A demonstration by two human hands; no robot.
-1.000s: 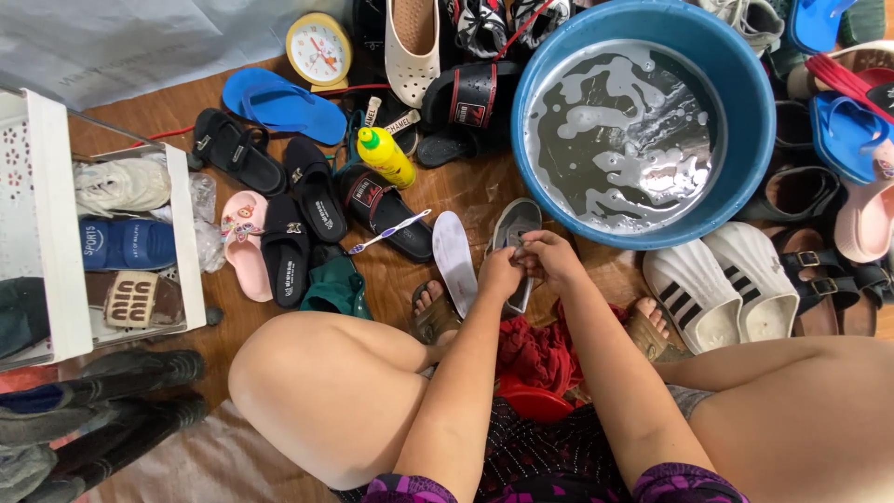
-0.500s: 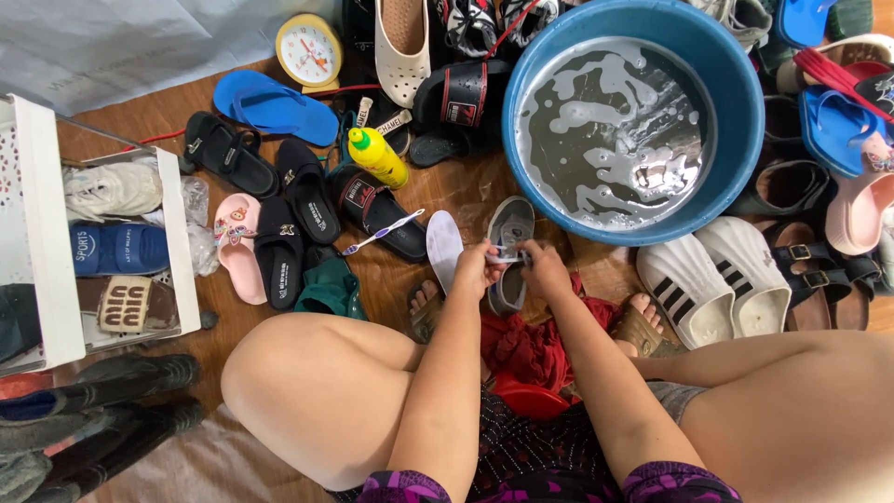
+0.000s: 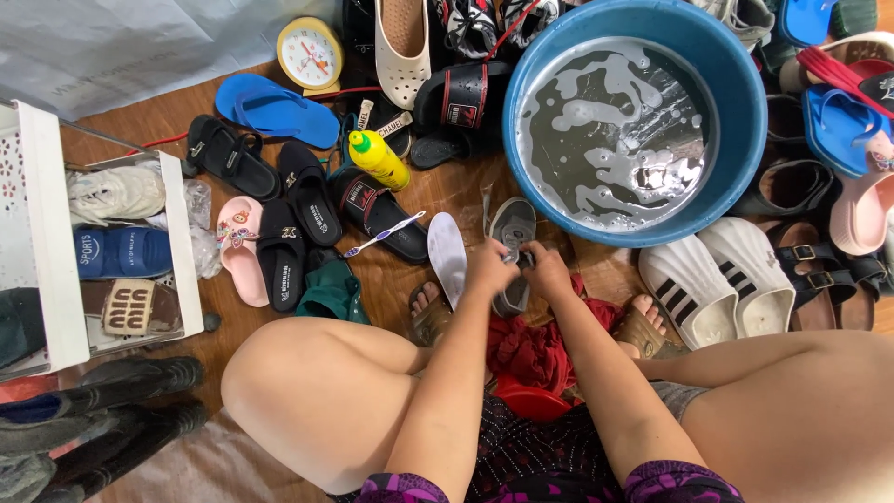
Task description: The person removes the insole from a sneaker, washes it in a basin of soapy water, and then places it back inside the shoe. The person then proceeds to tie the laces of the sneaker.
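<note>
We note the left hand (image 3: 489,265) and right hand (image 3: 545,268) meeting on a grey shoe (image 3: 512,244), fingers of both closed around it, just below the blue basin (image 3: 745,112) of soapy water; a white insole (image 3: 448,257) lies left of the shoe, a toothbrush (image 3: 384,233) further left, white sneakers (image 3: 717,284) below the basin's right side

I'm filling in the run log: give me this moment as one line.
left hand: on grey shoe | right hand: on same shoe | white insole: floor, beside shoe | blue basin: soapy water
</note>
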